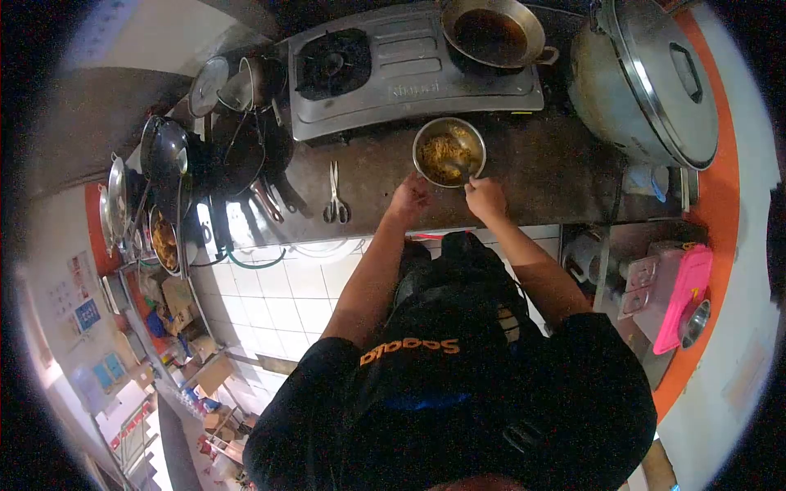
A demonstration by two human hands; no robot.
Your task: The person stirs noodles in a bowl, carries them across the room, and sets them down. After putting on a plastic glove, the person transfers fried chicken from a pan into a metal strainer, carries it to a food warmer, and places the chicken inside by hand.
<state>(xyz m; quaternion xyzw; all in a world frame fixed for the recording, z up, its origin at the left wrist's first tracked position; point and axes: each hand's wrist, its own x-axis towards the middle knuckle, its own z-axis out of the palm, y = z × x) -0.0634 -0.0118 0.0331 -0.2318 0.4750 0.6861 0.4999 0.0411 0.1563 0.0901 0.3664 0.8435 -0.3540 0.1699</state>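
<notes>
A round metal bowl (418,141) stands on the dark counter in front of the stove. Shredded yellow-brown food (446,151) covers its inside. At the bowl's lower left edge is my left hand (409,199), fingers curled in and the tips against the rim. My right hand (486,199) is closed around the handle of a spoon (463,171) at the lower right rim. The spoon's head is sunk in the food, so its shape is hidden. To the left of my left hand lies a pair of scissors (335,196), blades pointing away from me.
Behind the bowl sits a two-burner gas stove (417,102); a pan of dark liquid (491,37) rests on its right burner. A large lidded pot (610,98) stands at the right. Several pans, including a wok (164,151), crowd the left. A pink board (684,299) leans at lower right.
</notes>
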